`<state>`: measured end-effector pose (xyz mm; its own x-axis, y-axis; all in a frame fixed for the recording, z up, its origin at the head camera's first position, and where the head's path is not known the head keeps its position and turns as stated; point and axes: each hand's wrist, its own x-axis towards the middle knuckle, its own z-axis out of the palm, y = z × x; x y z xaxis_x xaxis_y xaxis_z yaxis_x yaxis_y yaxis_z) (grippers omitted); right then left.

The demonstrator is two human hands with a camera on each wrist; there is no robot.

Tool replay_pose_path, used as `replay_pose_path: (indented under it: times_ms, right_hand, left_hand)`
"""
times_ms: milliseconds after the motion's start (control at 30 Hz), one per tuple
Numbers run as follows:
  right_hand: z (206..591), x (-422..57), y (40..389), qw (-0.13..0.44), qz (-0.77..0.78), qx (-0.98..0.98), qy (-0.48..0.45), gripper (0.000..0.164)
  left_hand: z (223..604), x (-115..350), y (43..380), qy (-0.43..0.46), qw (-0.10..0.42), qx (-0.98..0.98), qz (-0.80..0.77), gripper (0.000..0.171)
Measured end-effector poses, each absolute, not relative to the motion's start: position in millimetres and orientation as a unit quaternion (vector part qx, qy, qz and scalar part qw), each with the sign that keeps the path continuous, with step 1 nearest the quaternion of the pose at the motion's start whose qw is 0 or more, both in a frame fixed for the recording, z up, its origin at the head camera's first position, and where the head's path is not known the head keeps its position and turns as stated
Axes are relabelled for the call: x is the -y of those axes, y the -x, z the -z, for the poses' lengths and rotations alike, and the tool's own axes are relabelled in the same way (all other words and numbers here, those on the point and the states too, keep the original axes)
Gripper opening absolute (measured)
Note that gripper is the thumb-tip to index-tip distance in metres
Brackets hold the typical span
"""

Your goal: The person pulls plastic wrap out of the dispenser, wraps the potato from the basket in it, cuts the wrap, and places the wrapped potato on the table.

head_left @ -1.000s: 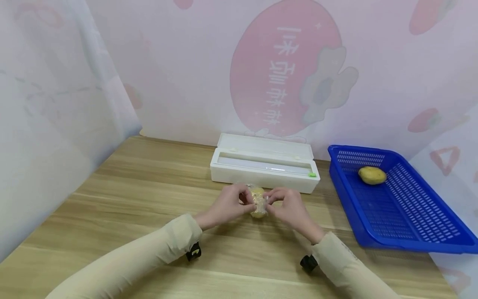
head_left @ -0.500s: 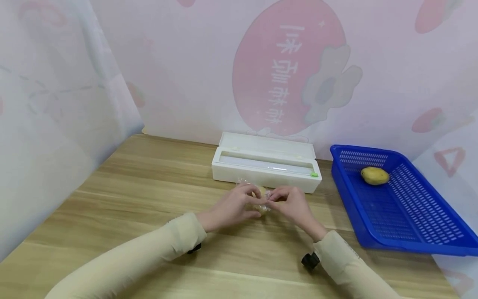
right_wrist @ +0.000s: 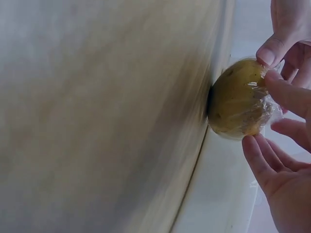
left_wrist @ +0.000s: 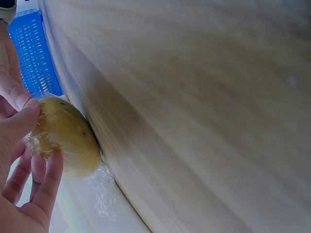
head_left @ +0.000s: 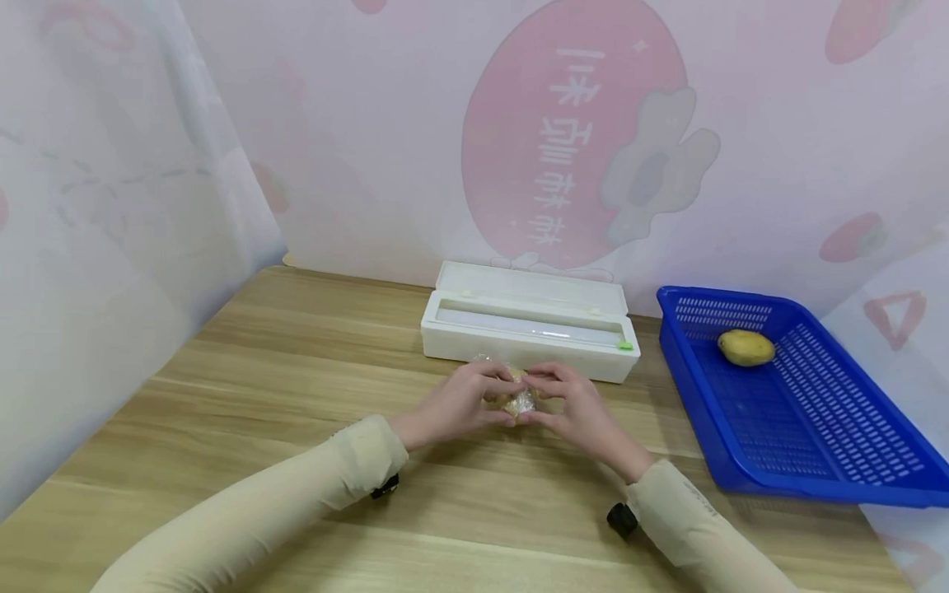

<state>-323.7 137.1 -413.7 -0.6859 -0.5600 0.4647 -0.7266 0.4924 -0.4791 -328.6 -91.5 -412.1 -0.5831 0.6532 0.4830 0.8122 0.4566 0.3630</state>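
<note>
A yellow potato (left_wrist: 73,138) in clear plastic wrap (right_wrist: 265,109) rests on the wooden table between the two hands, mostly covered by them in the head view. Thumb and fingers of the left hand (head_left: 460,402) hold it from the left. From the other side the right hand (head_left: 577,409) grips it, fingers bent over its top and thumb low. Crinkled film is bunched where the fingertips meet. A loose flap of film (left_wrist: 104,191) sticks out past the potato in the left wrist view.
Behind the hands stands a white cling-film box (head_left: 530,338) with its lid up, the roll inside and a green slider at its right end. A blue plastic basket (head_left: 685,395) at the right holds another yellow potato (head_left: 745,348). A printed curtain backs the table.
The right hand has gone from pinching the film at the side to spreading round the potato. The left fingers have shifted over it too, and the film is gathered closer.
</note>
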Motion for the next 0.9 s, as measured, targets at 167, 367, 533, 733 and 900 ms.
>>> replay_pose_path:
  times_ms: [167,367,533,733,900]
  right_hand:
    - [412.2,-135.2,325.5,0.130,-0.289,0.860,-0.400,0.048]
    - [413.0,-135.1,328.2,0.137,-0.286,0.859,-0.401,0.047]
    - [413.3,-135.8,330.0,0.139,-0.305,0.854,-0.397,0.043]
    - [411.7,-138.5,332.9,0.133,-0.297,0.854,-0.407,0.039]
    - [409.4,-140.1,335.7,0.113,-0.305,0.849,-0.417,0.035]
  left_hand:
    - [412.5,94.0,329.3,0.429,0.116,0.841,0.308,0.044]
    - [415.1,96.1,331.5,0.431,0.111,0.836,0.321,0.045]
    - [415.8,97.6,337.3,0.442,0.098,0.821,0.349,0.042]
    - [414.3,102.1,349.4,0.439,0.047,0.811,0.384,0.031]
    - [409.4,103.1,356.5,0.449,0.036,0.806,0.383,0.025]
